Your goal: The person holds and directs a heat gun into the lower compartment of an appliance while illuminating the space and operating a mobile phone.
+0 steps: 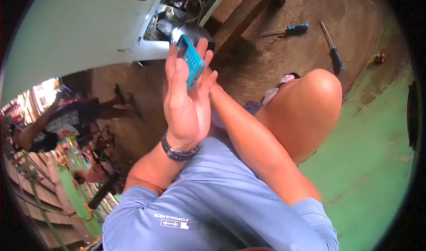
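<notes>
My left hand (184,111), with a dark watch on its wrist, is closed round a teal keypad phone (194,64), which it holds up in front of me. The phone's keys face toward my thumb. My right hand (210,77) reaches forward behind the left one, and most of it is hidden, so its grip does not show. Just beyond the phone, bright light falls on rounded metal parts (188,31) inside an opening at the edge of a large white panel (88,33).
Two blue-handled screwdrivers (298,27) (337,58) lie on the brown floor at the upper right. A wooden beam (235,5) stands beside the opening. My bent knee (317,91) is at the right. Another person (66,118) is at the left, near cluttered goods.
</notes>
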{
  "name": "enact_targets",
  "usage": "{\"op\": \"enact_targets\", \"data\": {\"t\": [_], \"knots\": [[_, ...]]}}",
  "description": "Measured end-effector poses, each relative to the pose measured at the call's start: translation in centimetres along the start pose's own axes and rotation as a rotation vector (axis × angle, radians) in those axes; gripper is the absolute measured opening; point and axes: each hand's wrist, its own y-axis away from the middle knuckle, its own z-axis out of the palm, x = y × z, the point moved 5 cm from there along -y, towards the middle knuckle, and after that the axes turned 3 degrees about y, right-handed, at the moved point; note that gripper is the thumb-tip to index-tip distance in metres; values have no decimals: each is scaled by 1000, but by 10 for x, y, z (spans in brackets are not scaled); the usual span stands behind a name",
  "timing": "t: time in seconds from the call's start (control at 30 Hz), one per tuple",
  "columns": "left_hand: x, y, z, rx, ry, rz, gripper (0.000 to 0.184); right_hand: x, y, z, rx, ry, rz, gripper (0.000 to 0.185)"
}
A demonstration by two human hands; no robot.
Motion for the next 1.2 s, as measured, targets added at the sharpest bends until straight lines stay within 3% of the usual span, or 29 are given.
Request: {"op": "enact_targets", "data": {"t": [0.3,0.57,0.67,0.77,0.8,1.2], "knots": [[11,-27,-34,30,6,-5,58,14,-10,13,71,32,37,56],[10,-62,-18,-223,-218,72,61,13,-10,5,129,46,40,58],[0,-70,-12,-324,-309,201,59,10,-9,3,149,54,17,60],[-5,-71,-6,-288,-334,213,58,8,-7,0,162,47,-1,61],[-10,-70,-6,-182,-250,118,59,6,-7,0,165,31,-5,61],[-35,-74,-5,77,20,241,62,3,-12,-24,214,-163,-63,67]]}}
